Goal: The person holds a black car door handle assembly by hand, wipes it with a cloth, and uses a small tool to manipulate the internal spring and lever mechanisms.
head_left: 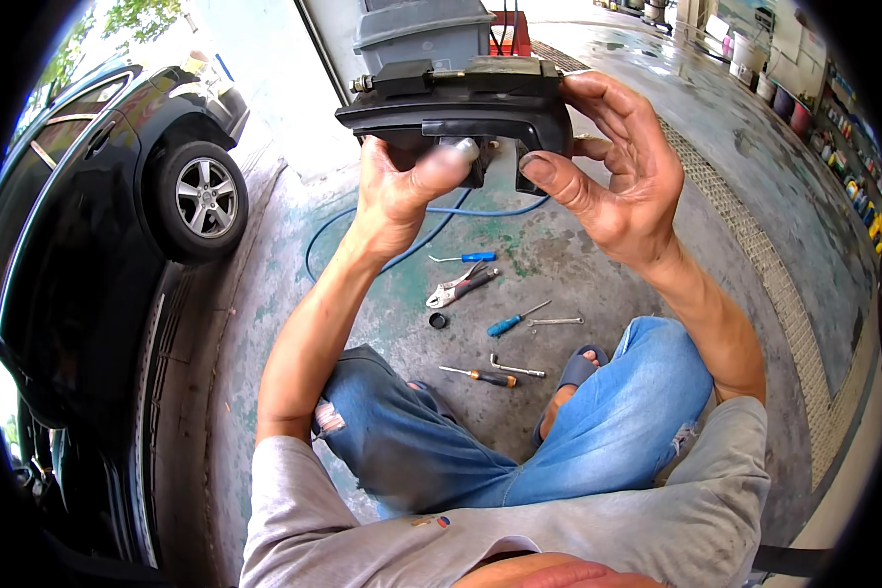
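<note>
Both my hands hold a black car door handle (pixel 505 116) up above the floor, its long side running left to right. Under its left half is my left hand (pixel 402 191), thumb pressed on the near underside and the other fingers hidden behind the part. My right hand (pixel 627 186) grips the right end, with the thumb at a downward tab and the fingers curled round the far side. A metal bolt end sticks out at the handle's upper left. Far below lie locking pliers (pixel 463 286), a blue-handled hook pick (pixel 477 257) and a small black round cap (pixel 438 320).
Nearer my legs lie a blue screwdriver (pixel 505 325), a combination wrench (pixel 557 320), an orange-and-black screwdriver (pixel 490 377) and an angled socket wrench (pixel 516 367). A blue hose (pixel 314 245) loops behind. A dark car (pixel 88 196) stands left; a grey bin (pixel 421 39) stands beyond the handle.
</note>
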`<state>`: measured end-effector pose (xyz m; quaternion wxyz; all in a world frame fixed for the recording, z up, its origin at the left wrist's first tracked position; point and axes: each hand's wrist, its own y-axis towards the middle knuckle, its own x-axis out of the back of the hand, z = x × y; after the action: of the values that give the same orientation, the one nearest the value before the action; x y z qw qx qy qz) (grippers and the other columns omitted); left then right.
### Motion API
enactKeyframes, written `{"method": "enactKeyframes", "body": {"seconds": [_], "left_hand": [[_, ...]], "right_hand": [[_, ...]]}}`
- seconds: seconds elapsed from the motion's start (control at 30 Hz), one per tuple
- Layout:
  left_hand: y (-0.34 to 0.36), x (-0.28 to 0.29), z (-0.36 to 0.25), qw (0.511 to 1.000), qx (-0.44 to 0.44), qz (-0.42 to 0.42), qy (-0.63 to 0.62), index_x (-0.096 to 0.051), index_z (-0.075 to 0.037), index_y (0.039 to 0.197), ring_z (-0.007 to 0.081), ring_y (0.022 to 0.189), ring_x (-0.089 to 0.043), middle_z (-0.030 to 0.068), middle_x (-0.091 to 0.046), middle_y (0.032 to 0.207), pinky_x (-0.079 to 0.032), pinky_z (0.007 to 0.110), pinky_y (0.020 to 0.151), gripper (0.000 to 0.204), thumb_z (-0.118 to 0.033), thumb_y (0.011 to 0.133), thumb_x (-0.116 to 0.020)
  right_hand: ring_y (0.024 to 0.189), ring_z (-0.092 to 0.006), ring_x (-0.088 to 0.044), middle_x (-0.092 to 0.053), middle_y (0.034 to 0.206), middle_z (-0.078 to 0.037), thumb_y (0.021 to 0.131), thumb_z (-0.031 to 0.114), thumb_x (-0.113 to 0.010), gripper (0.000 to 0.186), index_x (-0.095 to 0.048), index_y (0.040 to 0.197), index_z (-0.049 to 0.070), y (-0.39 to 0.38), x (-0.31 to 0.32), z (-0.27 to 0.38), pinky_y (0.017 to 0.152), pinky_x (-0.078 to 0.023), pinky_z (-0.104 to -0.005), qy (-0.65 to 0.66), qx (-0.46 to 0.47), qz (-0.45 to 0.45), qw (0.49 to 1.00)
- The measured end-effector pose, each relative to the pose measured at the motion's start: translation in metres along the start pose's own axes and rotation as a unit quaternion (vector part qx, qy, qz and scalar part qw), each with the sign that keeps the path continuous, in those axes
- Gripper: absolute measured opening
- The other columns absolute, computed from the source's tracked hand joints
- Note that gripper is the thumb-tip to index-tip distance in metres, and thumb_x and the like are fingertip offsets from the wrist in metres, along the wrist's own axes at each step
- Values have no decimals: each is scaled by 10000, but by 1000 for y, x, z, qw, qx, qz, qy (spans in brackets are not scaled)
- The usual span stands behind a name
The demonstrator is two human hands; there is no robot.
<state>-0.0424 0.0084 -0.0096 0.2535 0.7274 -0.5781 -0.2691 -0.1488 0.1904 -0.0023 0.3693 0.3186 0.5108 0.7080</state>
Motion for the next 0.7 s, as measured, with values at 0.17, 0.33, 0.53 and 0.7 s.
{"method": "enactKeyframes", "body": {"seconds": [0.17, 0.33, 0.53, 0.7], "left_hand": [[-1, 4, 2, 995, 25, 39, -84, -574, 35, 1231, 213, 1047, -664, 113, -684, 1116, -515, 381, 979, 574, -237, 789, -818], [-1, 9, 8, 995, 34, 32, -90, -526, 37, 1277, 228, 1080, -654, 127, -668, 1155, -506, 389, 997, 636, -237, 787, -823], [-2, 4, 3, 996, 45, 17, -79, -526, 18, 1273, 224, 1066, -652, 131, -654, 1168, -495, 381, 992, 642, -256, 779, -831], [-2, 9, 5, 997, 54, 10, -55, -535, 17, 1268, 209, 1067, -649, 116, -662, 1161, -491, 365, 989, 637, -261, 779, -833]], "right_hand": [[950, -198, -698, -676, 1120, -137, 726, 212, -895, 624, -594, 1211, -39, 0, -2, 5, 704, -636, -303, -44, 31, -11, 998], [932, -209, -708, -685, 1094, -149, 722, 227, -897, 636, -591, 1206, -50, 1, -2, 4, 707, -640, -319, -56, 44, -15, 997], [931, -216, -709, -686, 1088, -155, 732, 230, -890, 622, -590, 1207, -39, 0, -3, 3, 705, -639, -318, -61, 34, -13, 997], [965, -218, -701, -685, 1100, -154, 733, 225, -890, 637, -570, 1224, -24, -1, -4, 3, 701, -633, -311, -50, 10, -11, 999]]}}
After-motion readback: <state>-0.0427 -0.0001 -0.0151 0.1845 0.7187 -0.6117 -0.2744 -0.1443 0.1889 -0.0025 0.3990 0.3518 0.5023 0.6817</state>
